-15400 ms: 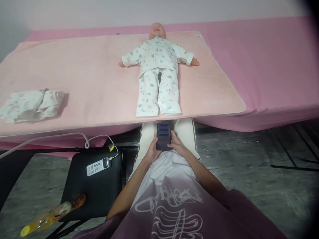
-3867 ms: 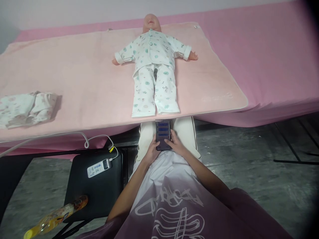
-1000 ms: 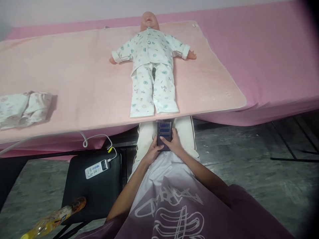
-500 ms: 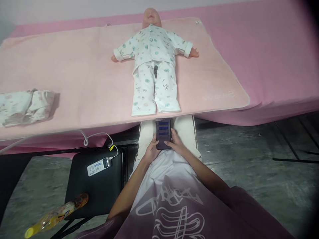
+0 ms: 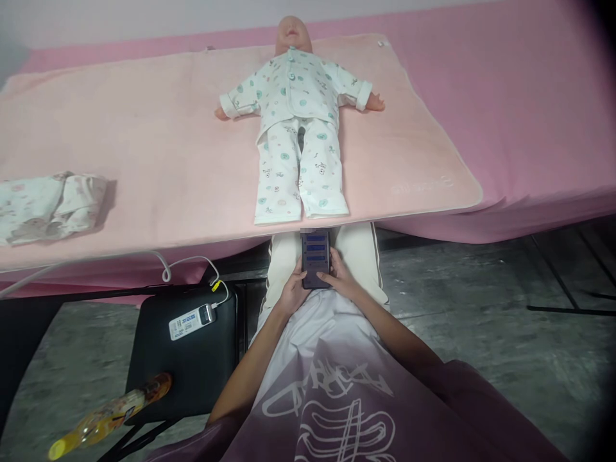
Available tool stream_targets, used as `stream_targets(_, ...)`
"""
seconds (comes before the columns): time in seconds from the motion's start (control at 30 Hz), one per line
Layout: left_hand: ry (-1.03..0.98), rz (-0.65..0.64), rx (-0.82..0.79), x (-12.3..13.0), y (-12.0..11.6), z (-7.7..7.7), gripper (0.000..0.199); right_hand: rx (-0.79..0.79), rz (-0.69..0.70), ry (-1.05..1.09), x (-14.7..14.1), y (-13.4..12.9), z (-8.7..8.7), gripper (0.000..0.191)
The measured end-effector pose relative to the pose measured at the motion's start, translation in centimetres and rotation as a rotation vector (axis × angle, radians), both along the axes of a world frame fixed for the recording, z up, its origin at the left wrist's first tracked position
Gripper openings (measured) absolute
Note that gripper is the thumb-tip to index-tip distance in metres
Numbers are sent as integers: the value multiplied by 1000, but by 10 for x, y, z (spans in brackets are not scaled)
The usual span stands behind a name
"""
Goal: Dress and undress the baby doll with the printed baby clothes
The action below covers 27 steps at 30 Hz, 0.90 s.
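A smartphone [image 5: 316, 260] with a lit screen rests over my lap, its top end by the table edge. My left hand [image 5: 293, 292] grips its left side, the thumb at the lower edge. On the other side my right hand [image 5: 339, 277] closes round the phone, its thumb over the lower screen. Beyond the phone a baby doll [image 5: 293, 38] lies on its back, arms spread. It wears a white patterned jacket [image 5: 301, 83] and matching trousers [image 5: 279, 173], whose cuffs reach the mat's front edge.
A pink mat [image 5: 158, 141] covers part of the pink-draped table [image 5: 505, 96]. Folded patterned clothes [image 5: 52, 205] lie at the left. Beside me a black chair [image 5: 192, 372] carries a white power bank [image 5: 192, 322] on a cable [image 5: 190, 260] and a drink bottle [image 5: 110, 417].
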<state>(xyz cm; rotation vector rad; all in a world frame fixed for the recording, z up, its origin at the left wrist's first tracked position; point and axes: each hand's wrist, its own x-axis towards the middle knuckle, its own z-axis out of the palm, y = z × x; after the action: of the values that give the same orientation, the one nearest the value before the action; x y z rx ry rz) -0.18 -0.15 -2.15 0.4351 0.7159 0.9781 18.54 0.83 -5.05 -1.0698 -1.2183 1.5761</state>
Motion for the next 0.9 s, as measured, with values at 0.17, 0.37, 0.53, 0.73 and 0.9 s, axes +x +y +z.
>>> stream_targets(0.17,-4,-3,-32,0,1,2,78,-13,-72,-60,-5,1,8,85)
stream_targets(0.37,-12,-5,-15,0,1,3,70,-48,-43,50,-2,3,8,76)
stream_targets(0.53,12,36,22,3,1,-2,69,-77,-11,88,1,4,12,82)
stream_targets(0.73,95,54,-10,7,1,3,70,-65,24,97,3,3,8,86)
stream_targets(0.9,54,32,13,5,1,2,75,-65,27,71,3,3,8,88)
